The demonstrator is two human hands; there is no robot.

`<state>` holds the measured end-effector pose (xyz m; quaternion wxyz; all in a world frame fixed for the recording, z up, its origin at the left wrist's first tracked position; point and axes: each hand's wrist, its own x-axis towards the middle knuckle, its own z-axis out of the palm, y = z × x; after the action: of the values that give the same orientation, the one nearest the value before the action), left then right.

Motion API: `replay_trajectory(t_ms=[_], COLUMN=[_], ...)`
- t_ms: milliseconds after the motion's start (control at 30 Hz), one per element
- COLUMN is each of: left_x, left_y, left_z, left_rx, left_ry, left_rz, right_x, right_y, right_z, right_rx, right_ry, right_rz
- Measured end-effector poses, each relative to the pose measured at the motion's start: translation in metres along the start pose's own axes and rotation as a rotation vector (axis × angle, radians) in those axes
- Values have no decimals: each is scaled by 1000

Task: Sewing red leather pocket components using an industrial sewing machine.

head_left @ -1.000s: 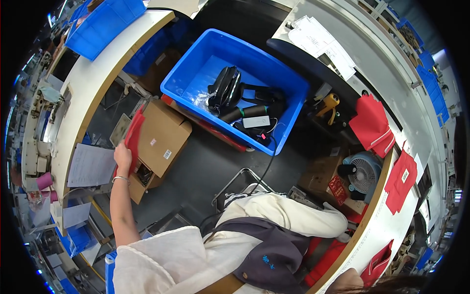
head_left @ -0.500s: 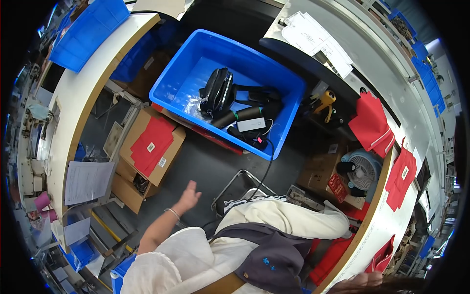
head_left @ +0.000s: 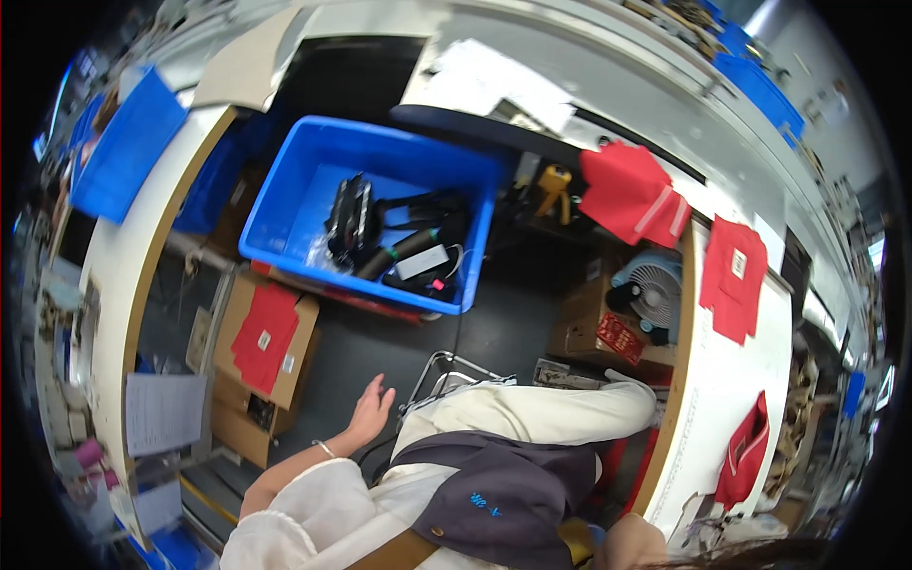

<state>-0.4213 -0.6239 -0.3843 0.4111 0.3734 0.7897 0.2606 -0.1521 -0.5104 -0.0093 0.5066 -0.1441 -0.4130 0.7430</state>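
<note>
Left hand [head_left: 370, 413] empty, fingers loosely spread, over grey floor [head_left: 347, 347]. Right forearm [head_left: 632, 543] at near edge; cannot tell its grip. Red fabric piece [head_left: 262, 332] lies left on cardboard box [head_left: 237, 429]. White left bench [head_left: 157, 199] and right bench [head_left: 679, 475] flank blue bin [head_left: 290, 204], far.

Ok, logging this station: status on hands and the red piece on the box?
Left hand open, empty; right hand can't be made out. Red piece lying on cardboard box. Blue bin close by.
</note>
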Motion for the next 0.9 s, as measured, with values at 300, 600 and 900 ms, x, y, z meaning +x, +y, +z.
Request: replay_trajectory(t_ms=[300, 600, 900], left_x=[18, -43, -68], left_y=[180, 374, 413], left_z=[15, 159, 266], left_rx=[77, 209, 642], left_ry=[-153, -587, -758], left_rz=[1040, 1900, 1935], right_x=[-65, -125, -238], right_y=[-69, -94, -135], right_z=[-37, -6, -5], right_rx=[-431, -1400, -1352], right_ry=[-45, 299, 510], right_rz=[-502, -591, -358])
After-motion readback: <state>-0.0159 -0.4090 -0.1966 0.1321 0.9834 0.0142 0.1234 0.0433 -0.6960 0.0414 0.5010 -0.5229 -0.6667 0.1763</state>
